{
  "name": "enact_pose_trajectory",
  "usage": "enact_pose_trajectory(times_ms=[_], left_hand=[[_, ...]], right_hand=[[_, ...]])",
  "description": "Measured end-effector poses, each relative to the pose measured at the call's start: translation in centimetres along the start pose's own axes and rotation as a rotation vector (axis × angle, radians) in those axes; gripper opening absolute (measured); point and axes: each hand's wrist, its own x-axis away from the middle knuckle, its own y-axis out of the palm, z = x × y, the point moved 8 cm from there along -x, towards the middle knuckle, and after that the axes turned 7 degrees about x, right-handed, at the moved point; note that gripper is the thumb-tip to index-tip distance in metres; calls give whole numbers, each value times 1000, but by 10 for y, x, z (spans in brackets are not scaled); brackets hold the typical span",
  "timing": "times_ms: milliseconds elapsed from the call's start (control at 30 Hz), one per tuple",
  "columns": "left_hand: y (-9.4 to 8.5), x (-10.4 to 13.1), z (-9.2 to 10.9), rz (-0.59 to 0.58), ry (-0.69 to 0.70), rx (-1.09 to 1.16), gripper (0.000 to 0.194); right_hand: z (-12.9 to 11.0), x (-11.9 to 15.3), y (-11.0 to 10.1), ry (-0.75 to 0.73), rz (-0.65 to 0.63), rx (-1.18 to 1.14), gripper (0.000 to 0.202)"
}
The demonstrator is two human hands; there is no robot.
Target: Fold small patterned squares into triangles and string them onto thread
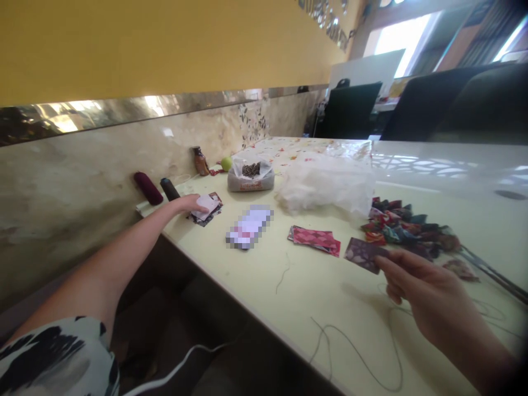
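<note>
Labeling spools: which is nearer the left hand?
The dark, near-black spool, right beside the left hand; the other spool is maroon and farther off.

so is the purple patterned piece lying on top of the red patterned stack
No, the right hand pinches the purple patterned piece by one end, beside the red patterned stack.

Daylight enters from the window (pixel 398 41) at upper right, overexposed to white. Glare streaks the glossy tabletop (pixel 433 176) beyond; highlights mark the mirrored strip (pixel 152 107). Soft shadow lies below the right hand (pixel 429 286); beneath the table is dim. Wide-angle distortion stretches the edges; detail is softly blurred, one patch pixelated, corners darkened.
</note>
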Motion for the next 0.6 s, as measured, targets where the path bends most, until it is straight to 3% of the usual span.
enact_pose_trajectory(times_ms=[100, 233, 367, 467, 533, 600], left_hand=[[9, -1, -4, 12, -77, 39, 79], [7, 7, -8, -17, -108, 155, 61], [-9, 12, -12, -164, -75, 415, 49], [-6, 15, -11, -324, -56, 561, 51], [5, 17, -12, -375, -70, 427, 47], [14, 16, -13, -308, -69, 193, 47]], right_hand=[[-4, 1, 1, -13, 2, 7, 37], [-5, 1, 2, -2, 9, 12, 40], [-3, 2, 2, -1, -4, 18, 45], [-6, 3, 2, -7, -14, 63, 45], [-10, 4, 3, -6, -9, 90, 46], [-14, 5, 3, -2, -1, 110, 46]])
